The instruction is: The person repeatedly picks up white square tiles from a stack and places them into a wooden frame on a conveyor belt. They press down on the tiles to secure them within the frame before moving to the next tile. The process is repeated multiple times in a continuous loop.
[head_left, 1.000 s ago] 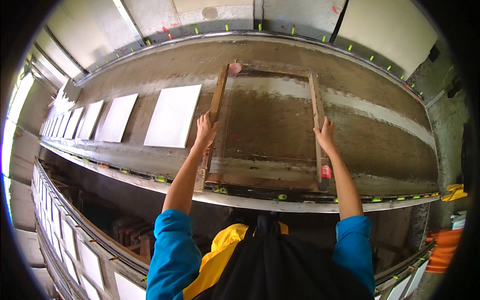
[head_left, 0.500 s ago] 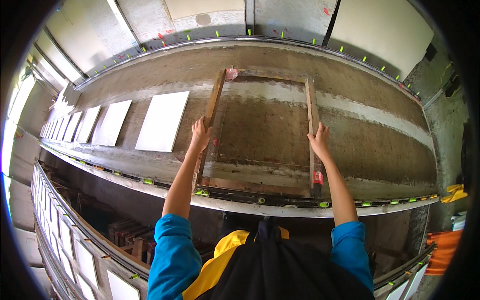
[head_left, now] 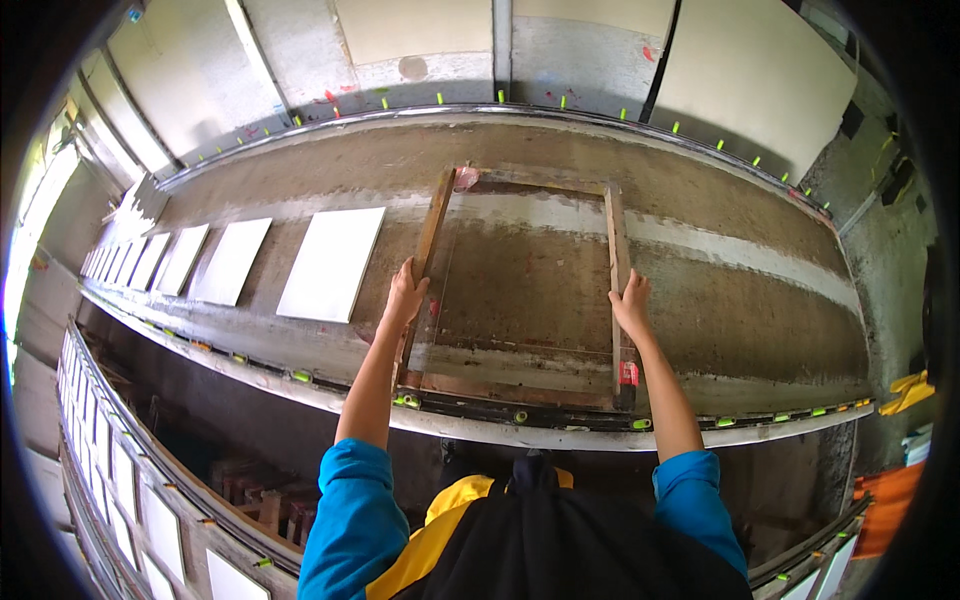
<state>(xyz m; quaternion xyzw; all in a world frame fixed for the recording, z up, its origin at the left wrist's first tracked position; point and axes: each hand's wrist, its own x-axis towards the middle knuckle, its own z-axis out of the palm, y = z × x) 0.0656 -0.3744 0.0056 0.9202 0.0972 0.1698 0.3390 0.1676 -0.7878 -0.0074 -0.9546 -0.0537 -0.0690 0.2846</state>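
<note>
A wooden screen-printing frame (head_left: pixel 617 240) with a see-through mesh lies over the long brown-stained table (head_left: pixel 740 310). My left hand (head_left: pixel 405 292) is closed round its left bar, about halfway along. Opposite it, my right hand (head_left: pixel 631 303) grips the right bar, thumb on the inner side. Clear and red tape patches mark some corners, such as the red tape (head_left: pixel 628 373) below my right hand. The near bar rests at the table's front rail (head_left: pixel 470 402), beside small green stops. Left of the frame lies a large white sheet (head_left: pixel 332 265), touched by neither hand.
More white sheets (head_left: pixel 237 262) run in a row toward the far left. Behind me at lower left, a second table holds many white sheets (head_left: pixel 162 530). Large pale boards (head_left: pixel 750 90) lean along the back wall. Yellow gloves (head_left: pixel 908 392) and orange cloth (head_left: pixel 885 505) hang at right.
The whole view has shifted slightly, so the table and frame appear lower. Both hands keep their hold on the side bars, and the frame shows no clear movement on the table.
</note>
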